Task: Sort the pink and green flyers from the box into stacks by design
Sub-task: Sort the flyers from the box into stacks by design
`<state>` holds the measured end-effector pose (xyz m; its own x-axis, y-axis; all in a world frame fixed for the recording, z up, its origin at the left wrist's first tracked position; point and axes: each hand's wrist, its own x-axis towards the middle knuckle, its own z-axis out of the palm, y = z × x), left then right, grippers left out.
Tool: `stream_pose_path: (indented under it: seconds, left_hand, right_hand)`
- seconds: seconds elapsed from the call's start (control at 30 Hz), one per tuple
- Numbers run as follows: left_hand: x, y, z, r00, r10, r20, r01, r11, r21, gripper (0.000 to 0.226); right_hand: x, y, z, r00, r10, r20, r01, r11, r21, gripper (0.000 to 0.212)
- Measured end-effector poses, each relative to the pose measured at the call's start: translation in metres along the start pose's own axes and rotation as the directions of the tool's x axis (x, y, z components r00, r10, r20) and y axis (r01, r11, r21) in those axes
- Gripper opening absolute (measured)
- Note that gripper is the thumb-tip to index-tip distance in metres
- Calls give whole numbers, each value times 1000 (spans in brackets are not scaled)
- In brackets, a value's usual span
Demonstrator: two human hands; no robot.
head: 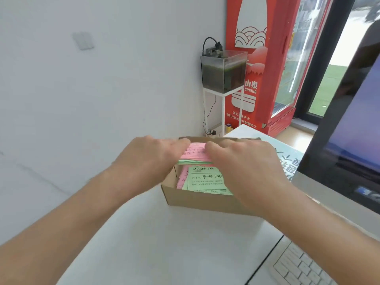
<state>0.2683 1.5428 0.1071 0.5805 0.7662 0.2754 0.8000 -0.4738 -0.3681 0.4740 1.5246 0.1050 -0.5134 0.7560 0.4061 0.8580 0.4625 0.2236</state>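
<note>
A brown cardboard box (197,199) stands on the white desk, holding loose pink and green flyers (205,181). Above the box, both hands hold a thick bundle of flyers (195,154), pink on top with green edges showing below. My left hand (150,159) grips the bundle's left end. My right hand (244,161) grips its right end and hides the right part of the box. A green flyer with printed text lies on top of those left in the box.
A monitor (345,140) stands at the right with a white keyboard (302,268) in front of it. A pale printed sheet (287,159) lies behind the box. Beyond the white desk (164,243) are a small fish tank (224,73) on a stand and a red drinks fridge (267,64).
</note>
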Motion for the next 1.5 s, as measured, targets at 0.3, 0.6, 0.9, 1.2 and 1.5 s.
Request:
stream_pose_path:
  seconds: [0.3,0.6,0.9,1.2,1.5]
  left_hand:
    - [-242,89,118,824,-304,478,446,868,-217,66]
    - [-283,150,104,736,-500,456,661,677,-323,47]
    - [-257,137,117,669,-460,584,645,750,-148,51]
    - [-241,121,126,681,-424,598,625,762,-171,54]
    - [-170,99,163,783,-403,474,584,739,-336,52]
  right_hand:
    - [-132,-171,87,921,-47,388,-92,938,333,33]
    - [-164,-187,105,788,-34,615,-317,834,452,56]
    - [-167,-173,115,786,199,585,-517,729,448,63]
    - [-138,-133,151,751,102,652,-460,789,406,73]
    - [-96,-91,160,834,-8,552,-292,843,452,73]
